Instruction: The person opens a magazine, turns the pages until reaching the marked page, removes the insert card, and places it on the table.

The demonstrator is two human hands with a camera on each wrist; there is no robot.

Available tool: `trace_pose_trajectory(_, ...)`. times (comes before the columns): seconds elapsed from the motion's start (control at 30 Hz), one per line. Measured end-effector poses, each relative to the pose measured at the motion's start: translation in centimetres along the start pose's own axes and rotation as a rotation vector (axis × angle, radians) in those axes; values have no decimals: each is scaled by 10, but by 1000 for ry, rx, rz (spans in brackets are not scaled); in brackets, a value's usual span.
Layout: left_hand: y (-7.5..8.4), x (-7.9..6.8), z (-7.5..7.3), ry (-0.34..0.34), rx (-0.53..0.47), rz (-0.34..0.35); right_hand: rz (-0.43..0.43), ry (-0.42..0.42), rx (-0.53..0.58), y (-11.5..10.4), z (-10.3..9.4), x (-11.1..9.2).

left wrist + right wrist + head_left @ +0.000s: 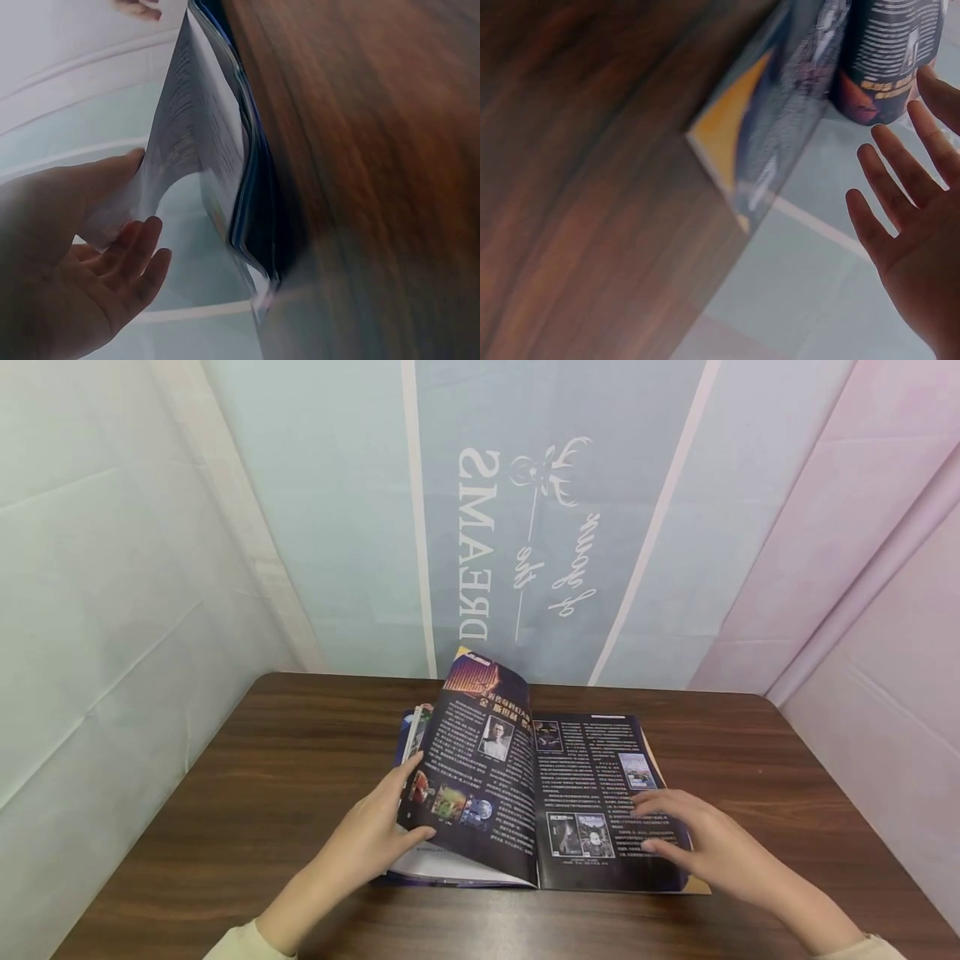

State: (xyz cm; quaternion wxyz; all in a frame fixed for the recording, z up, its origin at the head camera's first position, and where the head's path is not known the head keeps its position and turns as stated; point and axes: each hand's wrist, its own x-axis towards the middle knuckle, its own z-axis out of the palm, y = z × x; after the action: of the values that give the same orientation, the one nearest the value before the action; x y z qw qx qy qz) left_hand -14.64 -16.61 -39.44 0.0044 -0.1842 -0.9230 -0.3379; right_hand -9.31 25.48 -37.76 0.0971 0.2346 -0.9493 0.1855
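An open magazine (585, 872) with dark printed pages lies on the wooden table. My left hand (375, 822) pinches a raised page (465, 760) at its left edge, thumb on the printed face and fingers behind. In the left wrist view the lifted page (176, 124) bends up from the stack, with the thumb and fingers of the left hand (105, 277) on either side. Over the lower right page, my right hand (697, 835) hovers with fingers spread. The right wrist view shows this right hand (915, 202) holding nothing, apart from the magazine's yellow corner (731, 120).
The brown wood-grain table (247, 793) extends on both sides of the magazine. Behind it hangs a pale blue fabric backdrop (360, 527) with mirrored white lettering (476, 543). White fabric walls (112, 610) stand at the sides.
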Motion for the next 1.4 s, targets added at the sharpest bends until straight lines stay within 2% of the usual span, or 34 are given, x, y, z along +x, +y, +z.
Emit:
trace_pose_trajectory(0.13, -6, -3, -2, -34, 46, 2, -27, 10, -11, 11, 3, -9)
trace_pose_trajectory(0.37, -14, -9, -2, -72, 169, 35, -63, 35, 77, 37, 8, -27)
trace_pose_trajectory(0.7, -22, -15, -1, -163, 214, 25, -78, -12, 146, 61, 12, -44)
trace_pose_trajectory(0.83, -24, -17, 0, -198, 235, 21, -41, -37, 145, 67, 12, -47)
trace_pose_trajectory(1.03, -27, -18, 0, -221, 286, 25, 40, -120, 127, 72, 11, -49)
trace_pose_trajectory(1.4, -36, -22, -10, -274, 295, 36, 73, -177, 63, 72, 15, -50)
